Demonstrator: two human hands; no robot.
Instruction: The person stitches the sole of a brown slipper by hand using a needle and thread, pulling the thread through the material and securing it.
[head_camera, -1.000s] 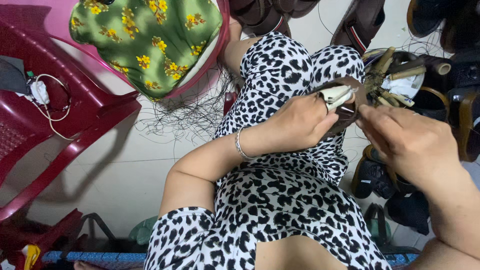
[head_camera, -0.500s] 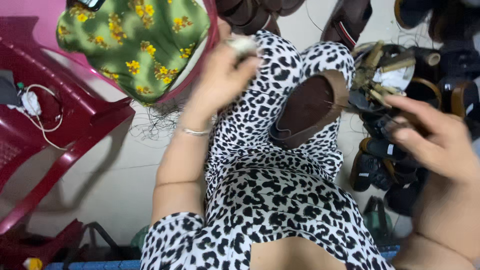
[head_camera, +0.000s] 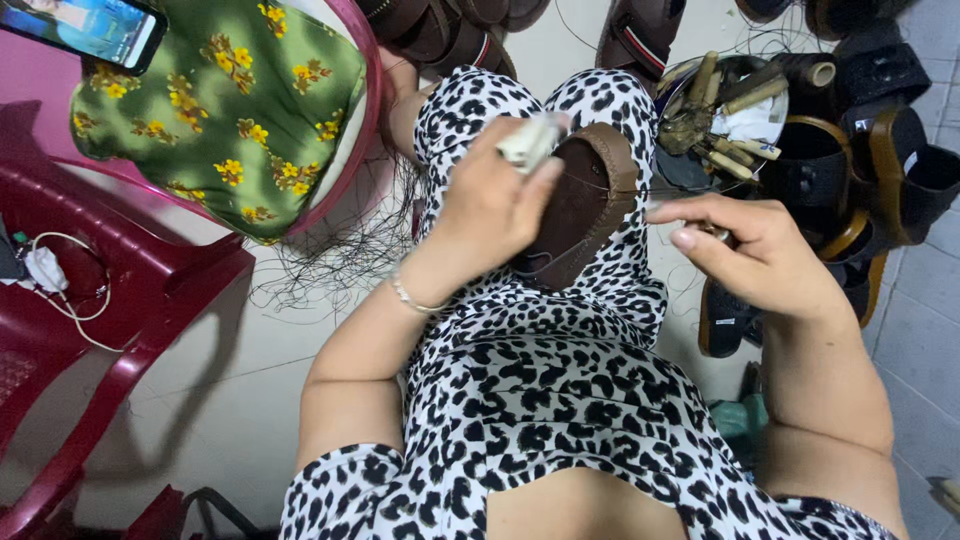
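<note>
Stitching looks partly done: left hand (head_camera: 495, 205) grips a brown shoe sole (head_camera: 580, 205) on the lap, holding a pale tool (head_camera: 530, 140). Right hand (head_camera: 755, 255), just beside it, pinches what seems a thread (head_camera: 640, 192). Finished sandals (head_camera: 860, 170) lie beyond.

The brown shoe sole (head_camera: 580, 215) looks like matt leather with a smooth tan rim. The green cushion (head_camera: 225, 100) is soft printed cloth. The red chair (head_camera: 120, 330) is glossy moulded plastic. The floor (head_camera: 240, 400) is smooth pale tile.
</note>
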